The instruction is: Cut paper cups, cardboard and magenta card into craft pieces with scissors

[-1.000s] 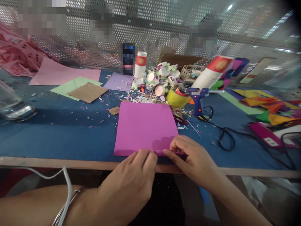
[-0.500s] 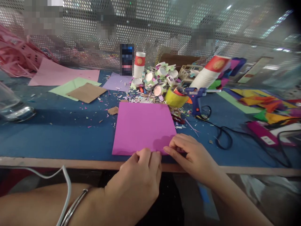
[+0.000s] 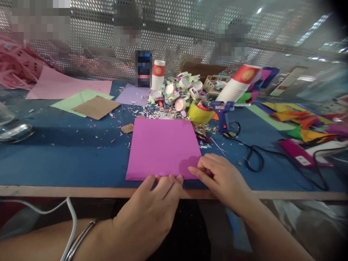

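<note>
A bright purple sheet of paper (image 3: 163, 148) lies flat at the front of the blue table, its near edge close to the table's rim. Along the middle of that near edge, my left hand (image 3: 154, 206) has its fingers bent and pressed together on the paper. At the near right corner is my right hand (image 3: 224, 183), fingers curled and thumb stretched along the edge. Its fingertips are partly hidden, and both hands look closed on the paper. My left wrist wears a metal bangle (image 3: 78, 239).
Beyond the paper are cut paper cups (image 3: 181, 90), scraps, a yellow roll (image 3: 200, 113) and a blue glue gun (image 3: 223, 114). Its cord loops toward a power strip (image 3: 299, 156). Stacked cups (image 3: 239, 85) lean behind. Coloured sheets (image 3: 73, 87) and a glass (image 3: 13, 128) stand left.
My left hand has slid slightly left and down along the near edge of the paper. My right hand stays at the corner. The whole view has shifted a little.
</note>
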Action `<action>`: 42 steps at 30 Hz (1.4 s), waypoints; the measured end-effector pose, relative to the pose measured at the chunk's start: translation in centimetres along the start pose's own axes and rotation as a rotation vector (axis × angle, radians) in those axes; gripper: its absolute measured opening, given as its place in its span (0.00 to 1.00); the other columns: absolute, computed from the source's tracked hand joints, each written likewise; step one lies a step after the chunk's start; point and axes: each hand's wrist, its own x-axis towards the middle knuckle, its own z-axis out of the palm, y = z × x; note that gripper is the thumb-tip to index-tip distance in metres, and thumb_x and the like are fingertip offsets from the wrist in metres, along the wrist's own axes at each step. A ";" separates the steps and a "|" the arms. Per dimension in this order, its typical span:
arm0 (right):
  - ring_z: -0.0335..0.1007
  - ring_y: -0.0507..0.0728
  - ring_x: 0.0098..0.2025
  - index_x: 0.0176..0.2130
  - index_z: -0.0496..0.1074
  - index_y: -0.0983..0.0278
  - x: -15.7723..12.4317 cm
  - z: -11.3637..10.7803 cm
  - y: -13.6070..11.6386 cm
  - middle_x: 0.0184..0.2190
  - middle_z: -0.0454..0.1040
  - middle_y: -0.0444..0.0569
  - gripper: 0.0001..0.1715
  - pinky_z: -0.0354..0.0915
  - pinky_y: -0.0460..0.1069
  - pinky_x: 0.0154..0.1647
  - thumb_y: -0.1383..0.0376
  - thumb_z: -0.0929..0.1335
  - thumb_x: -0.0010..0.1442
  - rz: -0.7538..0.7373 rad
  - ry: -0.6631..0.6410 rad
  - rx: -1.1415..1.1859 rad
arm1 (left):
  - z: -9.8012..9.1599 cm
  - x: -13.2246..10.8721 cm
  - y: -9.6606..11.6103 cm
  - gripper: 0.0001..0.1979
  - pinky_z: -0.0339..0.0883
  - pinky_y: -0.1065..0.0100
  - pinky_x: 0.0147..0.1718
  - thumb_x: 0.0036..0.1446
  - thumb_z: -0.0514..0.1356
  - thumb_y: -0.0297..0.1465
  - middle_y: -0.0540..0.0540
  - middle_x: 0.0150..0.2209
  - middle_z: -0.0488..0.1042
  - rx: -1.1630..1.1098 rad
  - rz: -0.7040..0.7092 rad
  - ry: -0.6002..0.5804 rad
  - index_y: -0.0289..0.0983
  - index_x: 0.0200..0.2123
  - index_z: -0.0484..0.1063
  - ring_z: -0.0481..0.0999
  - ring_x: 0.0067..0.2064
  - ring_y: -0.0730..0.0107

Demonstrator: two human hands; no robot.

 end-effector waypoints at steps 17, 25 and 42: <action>0.69 0.60 0.41 0.43 0.73 0.68 -3.3 1.3 -1.0 0.38 0.74 0.54 0.08 0.64 0.55 0.45 0.66 0.71 0.64 -0.178 0.538 -0.266 | 0.4 2.1 0.5 0.21 0.59 0.62 0.30 0.68 0.53 0.29 0.48 0.36 0.66 -0.077 -0.114 0.002 0.32 0.62 0.68 0.63 0.35 0.65; 0.69 0.63 0.52 0.55 0.73 0.73 -6.1 3.2 -1.8 0.49 0.75 0.59 0.18 0.64 0.58 0.55 0.71 0.69 0.66 -0.268 0.444 -0.275 | 0.9 2.0 0.8 0.24 0.61 0.61 0.32 0.66 0.55 0.28 0.46 0.39 0.66 -0.075 -0.114 0.011 0.31 0.64 0.65 0.63 0.38 0.64; 0.70 0.62 0.56 0.58 0.71 0.72 -6.6 4.0 -2.3 0.53 0.75 0.58 0.23 0.61 0.60 0.63 0.72 0.69 0.65 -0.198 0.454 -0.268 | 1.3 0.9 1.0 0.25 0.63 0.60 0.39 0.67 0.52 0.27 0.44 0.43 0.67 -0.073 -0.132 0.019 0.31 0.66 0.62 0.64 0.42 0.62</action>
